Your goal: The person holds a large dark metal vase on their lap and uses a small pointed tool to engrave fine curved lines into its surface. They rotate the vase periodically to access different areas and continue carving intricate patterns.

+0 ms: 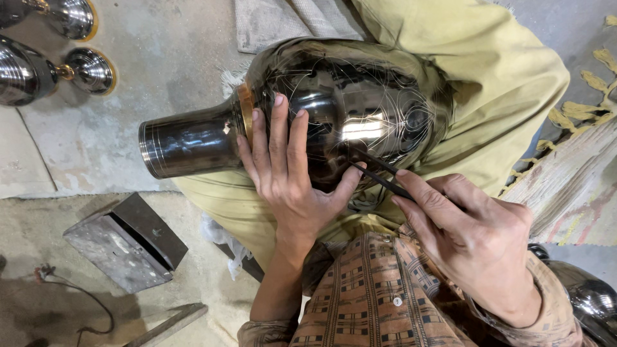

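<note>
One view only, head-worn, looking steeply down into the wearer's lap from close range. The dark polished metal vase with engraved lines (334, 109) filled the upper middle of the frame, lying across yellow-green cloth. The grey concrete floor (160, 58) ran up the left side. The checked brown sleeves sat at the bottom edge, nearest the lens.

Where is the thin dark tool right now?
In the head view, right of centre: the right hand pinches the tool, its tip on the vase beside the left thumb.
</note>
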